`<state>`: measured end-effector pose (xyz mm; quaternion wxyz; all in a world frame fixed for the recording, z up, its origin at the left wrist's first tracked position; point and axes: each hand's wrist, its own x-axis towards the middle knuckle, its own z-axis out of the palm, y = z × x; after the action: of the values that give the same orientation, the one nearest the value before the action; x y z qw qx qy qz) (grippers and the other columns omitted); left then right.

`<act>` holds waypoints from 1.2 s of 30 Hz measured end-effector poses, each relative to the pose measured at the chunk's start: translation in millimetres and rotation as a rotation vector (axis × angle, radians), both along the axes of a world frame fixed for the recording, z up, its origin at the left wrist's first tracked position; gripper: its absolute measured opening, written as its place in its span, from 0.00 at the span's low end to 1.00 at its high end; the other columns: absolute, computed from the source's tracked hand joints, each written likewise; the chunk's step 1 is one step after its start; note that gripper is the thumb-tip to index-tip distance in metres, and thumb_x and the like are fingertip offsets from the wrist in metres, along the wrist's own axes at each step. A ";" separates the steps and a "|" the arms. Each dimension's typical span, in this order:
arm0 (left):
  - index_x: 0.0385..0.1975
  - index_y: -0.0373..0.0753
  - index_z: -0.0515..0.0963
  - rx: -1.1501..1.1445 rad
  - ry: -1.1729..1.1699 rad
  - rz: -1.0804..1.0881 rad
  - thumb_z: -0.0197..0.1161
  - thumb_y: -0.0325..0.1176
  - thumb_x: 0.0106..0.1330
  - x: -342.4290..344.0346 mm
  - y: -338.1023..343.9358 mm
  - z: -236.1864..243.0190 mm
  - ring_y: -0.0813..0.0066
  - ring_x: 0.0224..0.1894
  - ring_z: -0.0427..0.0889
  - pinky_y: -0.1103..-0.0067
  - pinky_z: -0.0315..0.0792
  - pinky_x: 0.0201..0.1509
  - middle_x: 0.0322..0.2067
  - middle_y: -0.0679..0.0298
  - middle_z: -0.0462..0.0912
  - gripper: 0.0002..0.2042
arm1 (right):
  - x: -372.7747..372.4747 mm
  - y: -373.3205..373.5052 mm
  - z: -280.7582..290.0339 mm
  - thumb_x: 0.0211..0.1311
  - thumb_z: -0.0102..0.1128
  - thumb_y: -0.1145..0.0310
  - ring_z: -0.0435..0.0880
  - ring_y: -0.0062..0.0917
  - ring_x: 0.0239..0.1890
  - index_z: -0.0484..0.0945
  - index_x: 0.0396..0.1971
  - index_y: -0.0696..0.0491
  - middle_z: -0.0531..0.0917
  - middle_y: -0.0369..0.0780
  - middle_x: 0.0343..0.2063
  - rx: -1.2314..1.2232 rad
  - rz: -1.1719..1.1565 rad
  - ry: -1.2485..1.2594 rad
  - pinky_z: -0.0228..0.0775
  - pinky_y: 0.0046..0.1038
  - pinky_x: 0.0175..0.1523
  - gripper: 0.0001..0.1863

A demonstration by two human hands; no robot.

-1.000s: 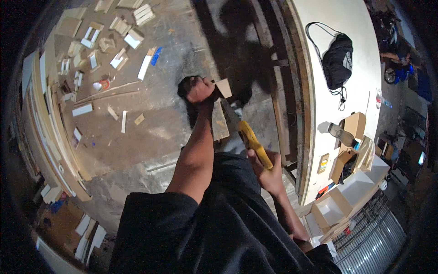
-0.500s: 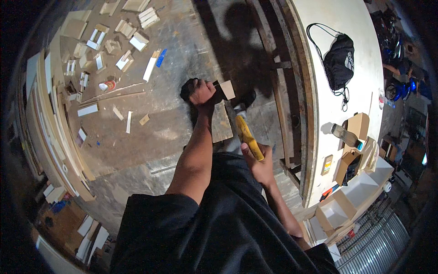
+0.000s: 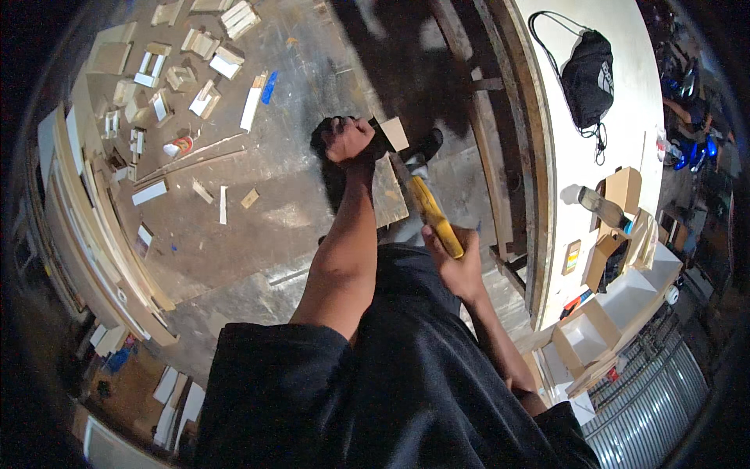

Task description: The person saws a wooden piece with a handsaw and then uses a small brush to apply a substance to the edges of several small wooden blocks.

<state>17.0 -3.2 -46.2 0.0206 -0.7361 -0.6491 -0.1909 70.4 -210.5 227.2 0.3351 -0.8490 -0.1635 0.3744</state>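
My right hand (image 3: 459,264) is wrapped round the yellow handle of a handsaw (image 3: 434,216). Its narrow dark blade slants up and away toward a small pale piece of wood (image 3: 394,134). That piece juts past the edge of a worn brown board (image 3: 266,168), just right of my left hand (image 3: 349,141). My left hand is closed and pressed down beside the wood, and seems to grip its covered part. What lies under those fingers is hidden. A black shape touches the hand's left side, and a black shoe (image 3: 426,147) shows beyond the blade.
Several small wooden assemblies (image 3: 201,44) and offcuts lie at the far left, with a blue strip (image 3: 269,87) nearer. Long wooden strips (image 3: 105,242) line the left side. On the right, a white-topped table (image 3: 551,156) carries a black drawstring bag (image 3: 587,82), a bottle (image 3: 600,206) and boxes.
The whole view has shifted a little. Relative to the wood, the saw has come slightly back toward me, and more of its blade shows. My left hand stays beside the wood.
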 end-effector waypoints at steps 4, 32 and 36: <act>0.16 0.43 0.77 0.024 0.003 0.035 0.59 0.37 0.50 -20.4 0.2 -7.7 0.55 0.28 0.78 0.64 0.73 0.23 0.26 0.62 0.79 0.07 | 9.0 2.2 38.4 0.68 0.62 0.67 0.80 0.20 0.32 0.75 0.40 0.66 0.84 0.42 0.30 -0.005 0.104 0.196 0.73 0.26 0.41 0.15; 0.12 0.44 0.74 0.039 -0.056 -0.057 0.61 0.38 0.48 -17.1 0.6 -0.5 0.56 0.24 0.78 0.65 0.71 0.22 0.23 0.62 0.77 0.08 | 0.1 -5.2 4.7 0.64 0.66 0.68 0.77 0.17 0.31 0.74 0.29 0.64 0.81 0.36 0.31 -0.003 -0.085 0.368 0.71 0.24 0.34 0.14; 0.13 0.44 0.75 0.109 -0.042 -0.121 0.62 0.38 0.48 -14.9 3.0 -3.6 0.56 0.24 0.77 0.65 0.70 0.22 0.22 0.63 0.75 0.08 | -2.8 10.3 -23.4 0.65 0.66 0.65 0.72 0.14 0.25 0.74 0.25 0.61 0.78 0.32 0.24 -0.026 -0.167 0.338 0.66 0.23 0.29 0.16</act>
<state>2.0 -0.1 -49.8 0.0355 -0.7675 -0.5926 -0.2421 67.6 -200.2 203.7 0.3768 -0.7889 -0.0287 0.4847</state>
